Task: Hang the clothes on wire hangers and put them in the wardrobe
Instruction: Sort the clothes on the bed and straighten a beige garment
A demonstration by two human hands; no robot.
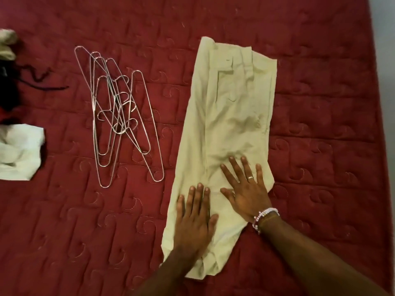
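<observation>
While both hands (195,212) (245,189) press flat, fingers spread, on the trousers (230,116), the hangers (117,116) lie at 10 o'clock, nearer the left.

Left hand (195,218) flat, palm down on near end of trousers (233,107); right hand (245,193) flat beside it, fingers spread, further up.

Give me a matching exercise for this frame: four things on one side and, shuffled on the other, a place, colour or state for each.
Things:
1. trousers
2. wire hangers
3. white cloth
4. right hand

Descriptions:
A. wears a ring
B. at the left edge of the picture
C. beige, folded lengthwise
D. in a tangled pile

Pairs: 1-C, 2-D, 3-B, 4-A
</observation>
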